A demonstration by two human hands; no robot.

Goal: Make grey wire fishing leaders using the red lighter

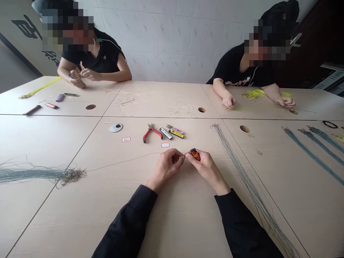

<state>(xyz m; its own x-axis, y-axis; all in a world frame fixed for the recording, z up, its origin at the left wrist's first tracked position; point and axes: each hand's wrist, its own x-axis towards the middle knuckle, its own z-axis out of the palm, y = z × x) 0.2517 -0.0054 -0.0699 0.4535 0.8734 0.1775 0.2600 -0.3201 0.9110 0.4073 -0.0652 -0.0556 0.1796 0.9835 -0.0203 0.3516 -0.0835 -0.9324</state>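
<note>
My left hand (170, 163) pinches a thin cord (129, 158), which runs left toward a tangled heap of small metal pieces (73, 176) on grey-blue cords. Close against its fingertips is my right hand (205, 166), closed around a red lighter (195, 154) with a black top. Whatever tiny piece lies between the fingertips is too small to make out. To the right of my right hand stretches a long bundle of thin grey-blue cords (236, 165) with small metal ends at its top.
Red-handled pliers (152, 133), a white lighter (166, 133), a yellow lighter (176, 134) and a round metal disc (115, 127) lie beyond my hands. Blue cord bundles (314, 156) are at the right. Two people sit across the table, their hands (90, 74) on small work. Round holes (244, 128) pierce the tabletop.
</note>
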